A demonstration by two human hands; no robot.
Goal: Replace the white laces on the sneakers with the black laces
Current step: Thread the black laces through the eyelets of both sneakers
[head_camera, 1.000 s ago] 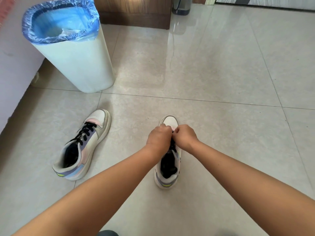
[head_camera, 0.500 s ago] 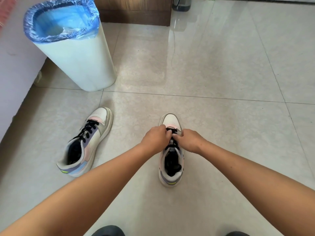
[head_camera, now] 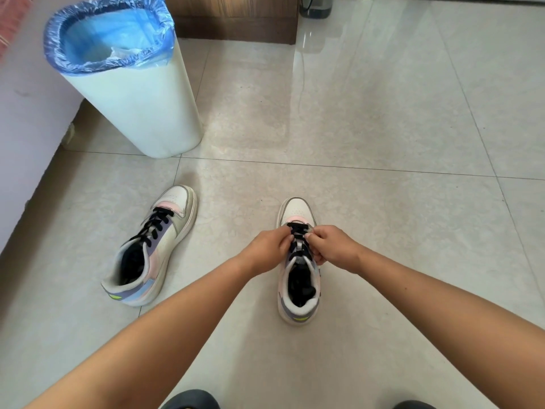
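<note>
On floor [head_camera: 383,128]: two sneakers [head_camera: 298,290], one bin [head_camera: 141,107]

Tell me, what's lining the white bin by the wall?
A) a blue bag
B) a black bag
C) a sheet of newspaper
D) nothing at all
A: a blue plastic bag is folded over the rim of the white bin, which stands beyond the sneaker on the left.

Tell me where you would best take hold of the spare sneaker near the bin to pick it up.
Probably by the heel collar of the left-hand sneaker, coming from above and behind. It stands upright on the floor with its open mouth facing up and heel toward the camera, so fingers can hook inside the rim there. The black laces cover the front.
</note>
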